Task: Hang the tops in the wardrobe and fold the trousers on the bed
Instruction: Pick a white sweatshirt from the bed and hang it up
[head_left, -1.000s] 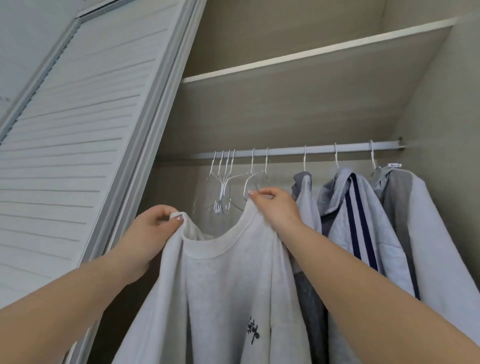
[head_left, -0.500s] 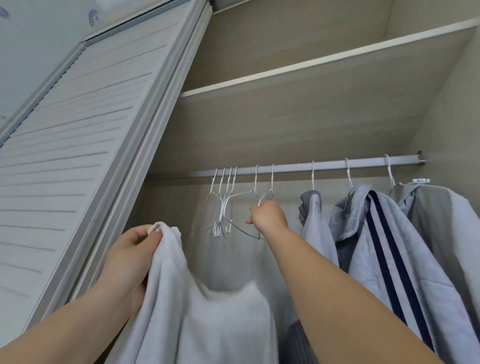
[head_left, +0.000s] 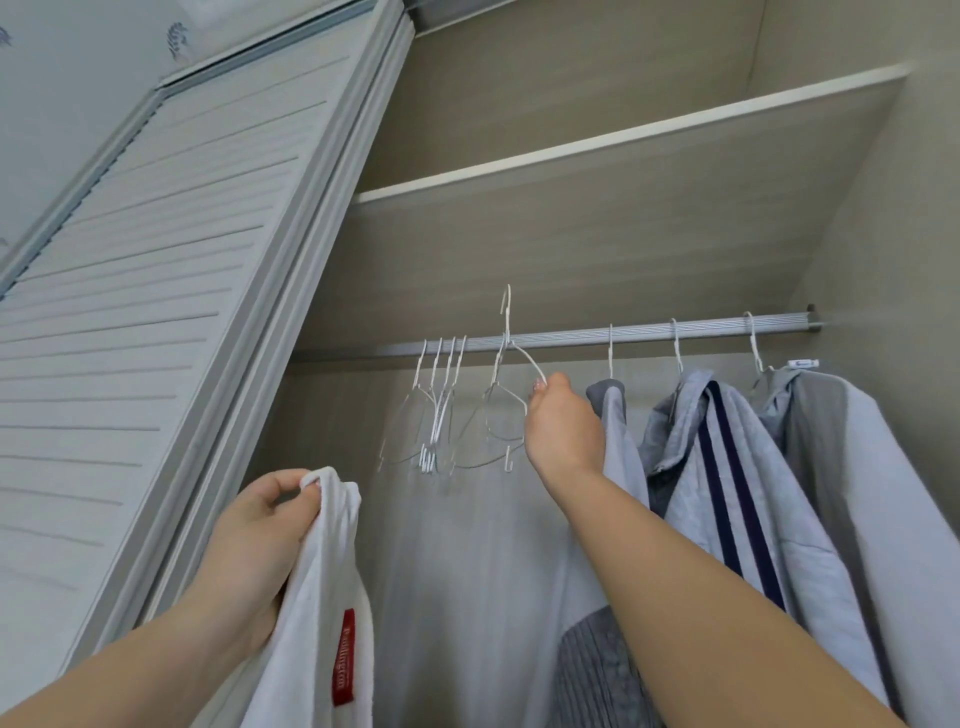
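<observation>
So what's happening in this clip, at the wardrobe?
A person stands at an open wardrobe. The left hand grips a white top by its neckline. The right hand holds a white wire hanger whose hook sits above the rail, off it. Other empty hangers hang on the rail's left part, three hung garments on its right. The white top is not yet on a hanger.

The top (head_left: 317, 597) is showing as soft white cloth with a fleecy matt nap and a glossy red woven tag (head_left: 343, 657). The hanger (head_left: 511, 358) is looking like thin white-coated wire. The rail (head_left: 691, 332) is gleaming as ribbed metal. The shelf (head_left: 597, 223) is showing matt pale wood grain. The door (head_left: 145, 291) on the left is looking smooth, white and slatted.
</observation>
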